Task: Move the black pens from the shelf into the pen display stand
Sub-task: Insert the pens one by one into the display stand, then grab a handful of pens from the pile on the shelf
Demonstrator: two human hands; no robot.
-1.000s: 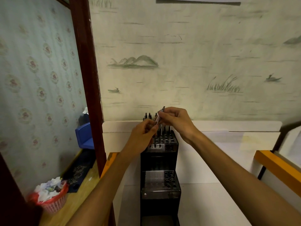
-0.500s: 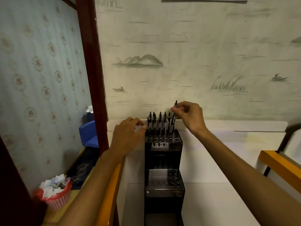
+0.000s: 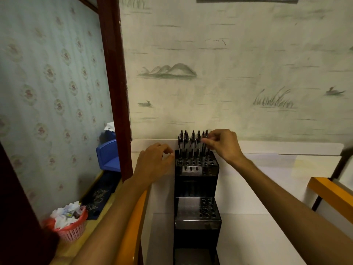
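Two hands at stand [image 3: 196, 170] | right hand [image 3: 222, 145] pinches pen [image 3: 206, 143], seating it in back-row hole | left hand [image 3: 154, 159] curled against stand's side, likely bracing | other pens [image 3: 188, 139] upright

Setting: a home room, not a shop floor. Behind your hands, wallpaper [image 3: 229, 64] printed with hills, reeds and boats. Left of your left hand [image 3: 152, 161], a dark wooden door frame [image 3: 114, 83], floral wallpaper [image 3: 47, 73], a blue plastic stool [image 3: 108, 156]. Below left, a red wastebasket [image 3: 71, 229] full of crumpled paper.
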